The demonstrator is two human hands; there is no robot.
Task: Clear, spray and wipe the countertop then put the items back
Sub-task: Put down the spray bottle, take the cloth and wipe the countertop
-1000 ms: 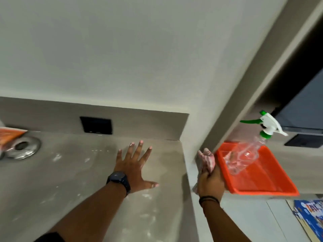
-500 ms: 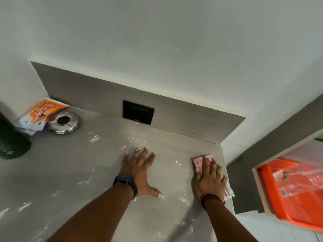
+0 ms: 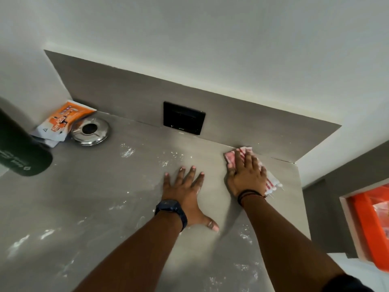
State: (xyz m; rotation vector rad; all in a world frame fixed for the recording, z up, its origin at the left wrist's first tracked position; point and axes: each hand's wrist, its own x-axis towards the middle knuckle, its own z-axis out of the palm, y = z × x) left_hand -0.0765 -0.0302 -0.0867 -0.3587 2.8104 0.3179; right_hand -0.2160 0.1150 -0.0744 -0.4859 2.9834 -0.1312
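The grey countertop [image 3: 94, 197] is streaked with white foam and spray marks. My right hand [image 3: 247, 175] presses flat on a red and white striped cloth [image 3: 231, 155] at the back right corner, close to the backsplash. My left hand [image 3: 185, 192] lies flat on the counter with fingers spread, just left of the right hand, a dark watch on its wrist. The clear spray bottle [image 3: 382, 209] lies in an orange tray [image 3: 367, 230] at the far right, mostly cut off by the frame edge.
An orange and white sachet [image 3: 61, 123] and a round steel ashtray [image 3: 91, 131] sit at the back left corner. A dark green bottle [image 3: 19, 148] stands at the left edge. A black socket plate [image 3: 184, 118] is set in the backsplash. The counter ends at the right edge.
My right hand brought the cloth from beside the tray onto the counter, then slid it toward the backsplash. The left hand stayed flat. The view swung left and down.
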